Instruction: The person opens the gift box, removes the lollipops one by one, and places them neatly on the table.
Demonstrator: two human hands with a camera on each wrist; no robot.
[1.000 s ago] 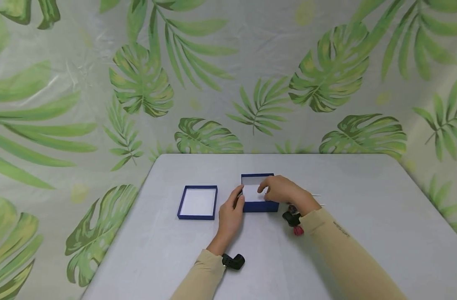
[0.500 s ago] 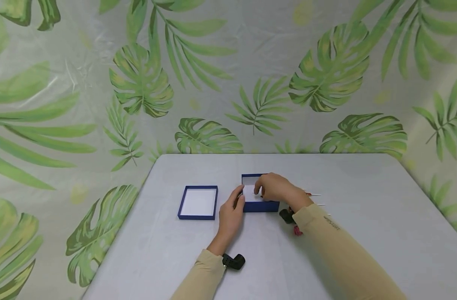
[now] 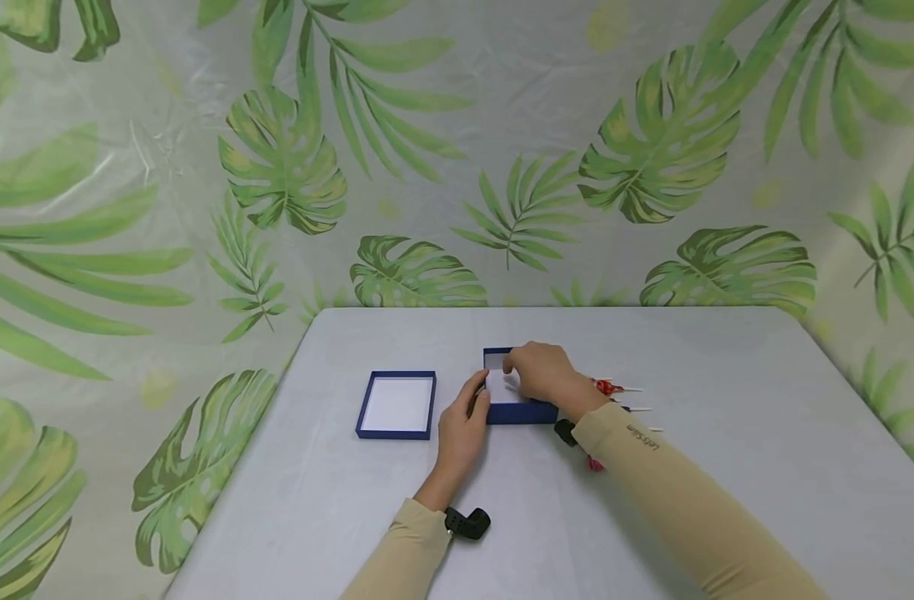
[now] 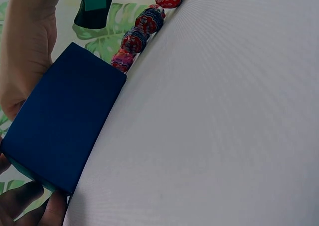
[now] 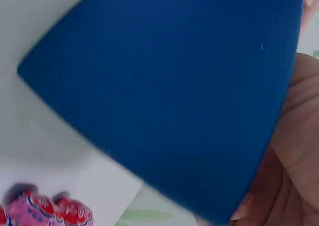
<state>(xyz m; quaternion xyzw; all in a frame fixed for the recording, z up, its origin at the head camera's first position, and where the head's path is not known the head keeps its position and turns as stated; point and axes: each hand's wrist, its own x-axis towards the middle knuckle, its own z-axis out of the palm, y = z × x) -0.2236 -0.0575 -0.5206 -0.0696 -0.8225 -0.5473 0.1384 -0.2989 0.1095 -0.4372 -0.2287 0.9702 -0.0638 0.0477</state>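
An open blue box with a white inside sits mid-table. My right hand arches over it with fingers curled down into its far left part; what they hold is hidden. My left hand grips the box's near left corner, thumb against the wall. In the left wrist view the box fills the left side, with my left fingertips at its lower corner. The right wrist view shows only the box's blue wall close up. Several red lollipops lie just right of the box.
The blue lid lies upside down left of the box. The lollipops form a row behind the box, and more lollipops show low in the right wrist view. Leaf-print sheeting backs the grey table.
My right hand has slid left and farther back over the box, uncovering the lollipops on its right. The left hand and box have stayed put.
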